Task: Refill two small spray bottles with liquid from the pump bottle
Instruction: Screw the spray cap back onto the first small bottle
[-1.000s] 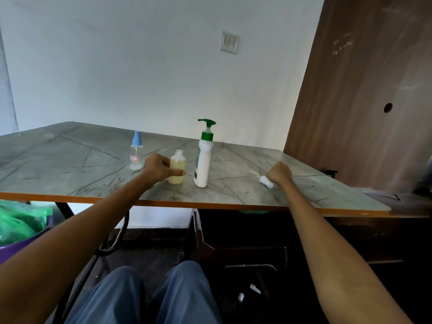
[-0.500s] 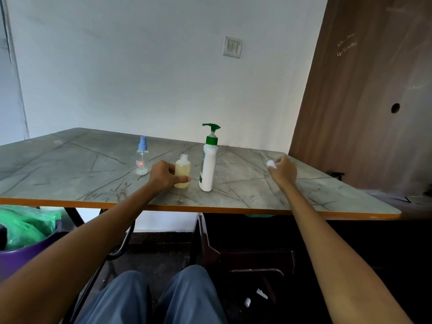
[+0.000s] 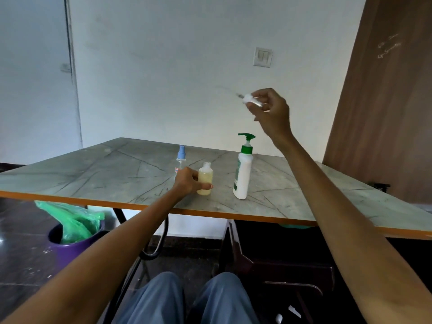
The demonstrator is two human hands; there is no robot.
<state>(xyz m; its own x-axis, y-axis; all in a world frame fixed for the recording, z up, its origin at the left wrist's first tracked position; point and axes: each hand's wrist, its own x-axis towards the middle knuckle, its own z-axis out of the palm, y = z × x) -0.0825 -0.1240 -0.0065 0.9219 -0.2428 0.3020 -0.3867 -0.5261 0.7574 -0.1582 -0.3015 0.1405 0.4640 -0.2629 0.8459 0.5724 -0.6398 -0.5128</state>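
A purple bin lined with a green plastic bag stands on the floor under the near left edge of the grey, orange-edged table. On the tabletop, left of the pump bottle, a clear spray bottle with a blue cap stands upright, partly hidden behind the left hand. That hand is wrapped around an uncapped small bottle holding pale yellow liquid, fingers curled behind it and thumb across its front; the bottle stands upright on the table, open neck pointing straight up, just left of the pump bottle and not touching it. The white pump bottle with a green pump head stands upright, its spout pointing right. Above and right of it, clear of the table, the right hand pinches a small white sprayer top, blurred, its long axis tilted with the thin tube end pointing up and left. A wall switch sits on the white wall behind the pump bottle; a brown wooden door fills the right side.
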